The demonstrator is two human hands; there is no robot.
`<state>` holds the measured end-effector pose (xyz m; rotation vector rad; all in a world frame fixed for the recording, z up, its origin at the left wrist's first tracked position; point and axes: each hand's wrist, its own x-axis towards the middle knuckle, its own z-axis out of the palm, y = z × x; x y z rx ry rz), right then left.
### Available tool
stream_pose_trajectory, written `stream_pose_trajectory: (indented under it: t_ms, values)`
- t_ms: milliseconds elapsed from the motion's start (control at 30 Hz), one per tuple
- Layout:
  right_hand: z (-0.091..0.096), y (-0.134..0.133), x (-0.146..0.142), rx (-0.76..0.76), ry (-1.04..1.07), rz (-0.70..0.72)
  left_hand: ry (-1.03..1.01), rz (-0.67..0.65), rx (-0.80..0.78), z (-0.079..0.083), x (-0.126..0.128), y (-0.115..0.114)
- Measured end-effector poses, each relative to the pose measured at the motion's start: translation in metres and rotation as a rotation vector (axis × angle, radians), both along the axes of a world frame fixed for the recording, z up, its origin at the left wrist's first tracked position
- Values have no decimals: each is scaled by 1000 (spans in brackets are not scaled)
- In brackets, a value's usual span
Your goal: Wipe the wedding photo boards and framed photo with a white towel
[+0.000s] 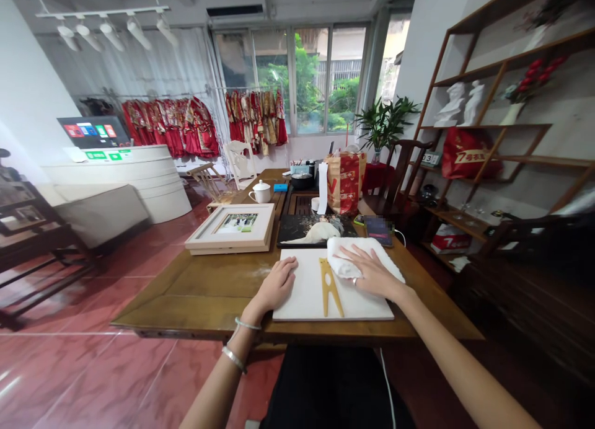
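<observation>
A white rectangular board lies flat near the table's front edge. On it is a yellow two-legged shape with an oval hole and small ear-like tips; I cannot tell whether it is a loose piece or part of the board. My left hand rests on the board's left edge, fingers lying forward and holding nothing. A folded white towel covers the board's upper right corner. Flat on that towel, with fingers stretched out, lies my right hand. The board's surface under the towel is hidden.
Behind the board lies a dark picture panel, with a phone at its right. A light wooden frame stands left on the wooden table. Farther back are a white lidded mug and a red-and-tan bag.
</observation>
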<state>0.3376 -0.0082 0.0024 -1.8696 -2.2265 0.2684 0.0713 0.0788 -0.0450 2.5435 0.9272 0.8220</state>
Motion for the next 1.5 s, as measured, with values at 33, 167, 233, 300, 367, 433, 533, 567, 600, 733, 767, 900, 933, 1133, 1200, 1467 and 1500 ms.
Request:
stream_pose_trajectory:
  t_ms: [33, 167, 233, 300, 367, 433, 533, 567, 600, 733, 767, 900, 933, 1133, 1200, 1467, 1500]
  values:
    - [-2, -8, -2, 11, -8, 10, 1, 2, 3, 0, 0, 0]
    - [-9, -58, -13, 68, -28, 57, 7, 0, 14, -1, 1, 0]
    - [-11, -84, -18, 76, -28, 75, 14, -3, 14, 0, 1, 0]
    - [-11, -103, -20, 65, -20, 86, 27, -6, 10, 0, 1, 0]
    - [-9, -111, -19, 44, -4, 91, 38, -9, 5, 1, 1, 0]
    - [-6, -107, -16, 18, 15, 93, 41, -10, 3, 1, 1, 0]
    - [-2, -81, -9, -19, 37, 70, 36, -11, 2, 1, 1, 1]
    - [0, -69, -7, -30, 43, 54, 34, -12, 2, 1, 0, 1]
    - [2, -56, -5, -43, 50, 37, 31, -13, 3, 1, 0, 1]
    - [7, -10, -1, -69, 69, -37, 29, -16, -5, 3, -1, 0]
    - [8, -2, -1, -69, 68, -51, 33, -15, -11, 4, -1, -1]
    - [7, 7, -4, -51, 34, -64, 45, -3, -25, 6, 0, -2]
    - [6, 3, -6, -46, 25, -57, 45, 0, -27, 6, 0, -3]
    - [0, -64, -16, -15, -5, 24, 29, 8, -26, 6, 1, -3]
    - [1, -87, -18, -29, -3, 46, 22, 7, -22, 5, 1, -3]
    - [5, -80, -13, -90, 11, 34, -6, -12, -18, 3, 1, -1]
    - [7, -70, -12, -93, 12, 24, -4, -14, -17, 4, 1, -1]
